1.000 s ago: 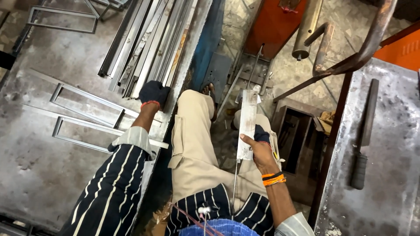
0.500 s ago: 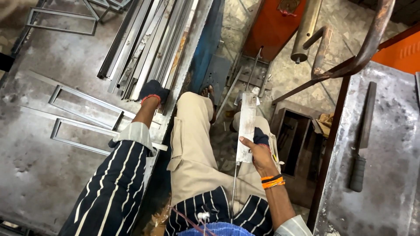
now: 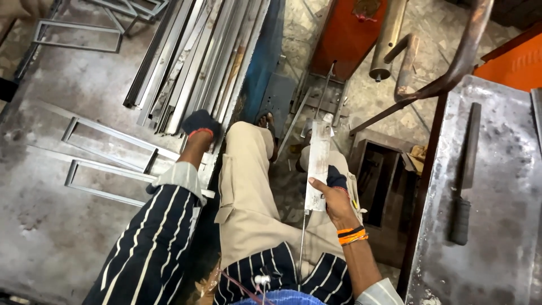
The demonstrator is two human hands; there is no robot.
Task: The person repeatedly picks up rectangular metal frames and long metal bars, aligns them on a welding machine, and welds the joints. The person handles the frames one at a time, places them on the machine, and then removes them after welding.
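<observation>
Steel bench (image 3: 51, 226): left hand (image 3: 200, 123) on metal strips (image 3: 192, 62); right hand (image 3: 334, 195) grips flat bar (image 3: 318, 164).

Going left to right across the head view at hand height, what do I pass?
Rectangular metal frames → left hand by the bundle of metal strips → flat metal bar held in the right hand → dark open box → black-handled tool on the steel table.

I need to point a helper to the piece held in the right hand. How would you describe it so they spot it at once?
Start at the steel table on the right, then look left to the seated person's khaki trousers. Over the right knee, the right hand grips a flat, pale metal strip pointing away from the body. Unlike the bundled bars by the left hand, it is single and lifted off any surface.
</observation>
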